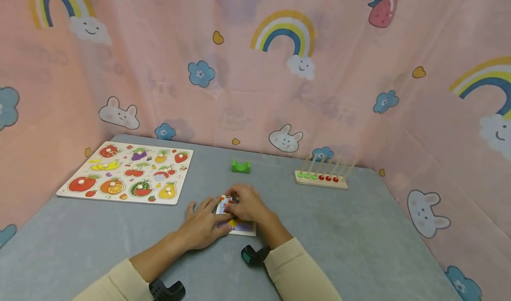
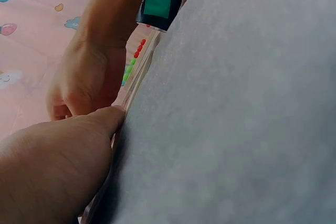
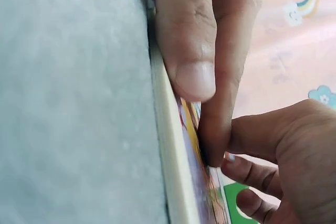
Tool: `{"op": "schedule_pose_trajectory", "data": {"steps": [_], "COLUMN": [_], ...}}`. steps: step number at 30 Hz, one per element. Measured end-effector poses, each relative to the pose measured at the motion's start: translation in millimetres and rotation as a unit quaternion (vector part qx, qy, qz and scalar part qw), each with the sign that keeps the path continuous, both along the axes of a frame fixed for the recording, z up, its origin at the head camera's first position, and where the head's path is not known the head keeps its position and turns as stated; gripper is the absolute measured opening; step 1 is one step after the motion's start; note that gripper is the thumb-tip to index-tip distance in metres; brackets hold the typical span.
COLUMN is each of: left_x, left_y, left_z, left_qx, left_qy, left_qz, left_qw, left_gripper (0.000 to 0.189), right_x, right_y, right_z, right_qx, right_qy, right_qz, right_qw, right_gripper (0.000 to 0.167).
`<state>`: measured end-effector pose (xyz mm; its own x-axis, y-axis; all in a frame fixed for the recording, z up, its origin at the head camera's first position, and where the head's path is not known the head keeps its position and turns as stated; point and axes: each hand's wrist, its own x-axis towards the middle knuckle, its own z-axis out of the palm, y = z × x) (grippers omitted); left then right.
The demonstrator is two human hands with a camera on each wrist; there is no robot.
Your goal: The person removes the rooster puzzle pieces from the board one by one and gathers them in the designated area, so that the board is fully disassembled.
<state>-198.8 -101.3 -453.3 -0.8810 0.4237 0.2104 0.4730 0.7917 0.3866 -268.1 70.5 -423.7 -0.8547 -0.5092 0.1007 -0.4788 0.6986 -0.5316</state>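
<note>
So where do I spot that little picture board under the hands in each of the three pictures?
Head: the small picture board lies below centre, slightly left, partly covered by both hands.
Left wrist: nearly edge-on, a thin pale strip slanting from upper middle toward bottom left.
Right wrist: seen from its pale side edge, running down the middle to the bottom.
Shared landmark: the right hand, which is upper left in the left wrist view and top middle in the right.

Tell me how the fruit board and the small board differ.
Size: the fruit board is far larger than the small board. Cover: the fruit board lies uncovered, while the left hand and right hand partly hide the small board. Both have pale edges and colourful pictures.
</note>
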Motion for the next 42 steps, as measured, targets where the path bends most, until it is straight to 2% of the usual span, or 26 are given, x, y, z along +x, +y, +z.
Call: {"op": "schedule_pose_trajectory", "data": {"steps": [5,11,21,28,31,35,39,42], "left_x": [-0.2,-1.2,-3.8,-3.7,-2.7,-0.8,0.3,1.0], "left_y": [-1.4,-2.1,-2.4,0.6,2.9,4.1,3.0,1.8], "left_z": [1.1,3.5,7.8,6.5,4.7,2.2,1.8,2.0], "left_qx": [-0.003,-0.006,-0.003,-0.008,-0.013,-0.011,-0.004,-0.001], "left_qy": [0.002,0.005,0.014,0.008,-0.003,-0.008,-0.003,0.0], "left_qz": [0.002,0.001,-0.003,0.0,0.0,-0.001,0.004,0.006], "left_qw": [1.0,1.0,0.9999,0.9999,0.9999,0.9999,1.0,1.0], "left_gripper": [0.038,0.04,0.039,0.04,0.04,0.04,0.039,0.039], "right_x": [-5.3,-8.6,-8.9,-4.7,-1.3,3.0,6.8,10.5], "right_y": [5,7,6,10,18,32,44,52], "right_z": [-0.8,0.9,9.2,12.2,14.9,20.9,30.5,38.9], "right_qx": [0.001,0.017,0.054,0.09,0.075,0.023,-0.031,-0.049], "right_qy": [0.001,0.011,0.02,0.079,0.099,0.114,0.137,0.151], "right_qz": [0.037,0.069,0.073,0.056,0.045,0.044,0.048,0.049], "right_qw": [0.9993,0.9974,0.9957,0.9912,0.9911,0.9923,0.9889,0.9861], "right_gripper": [0.028,0.031,0.031,0.033,0.033,0.032,0.031,0.031]}}
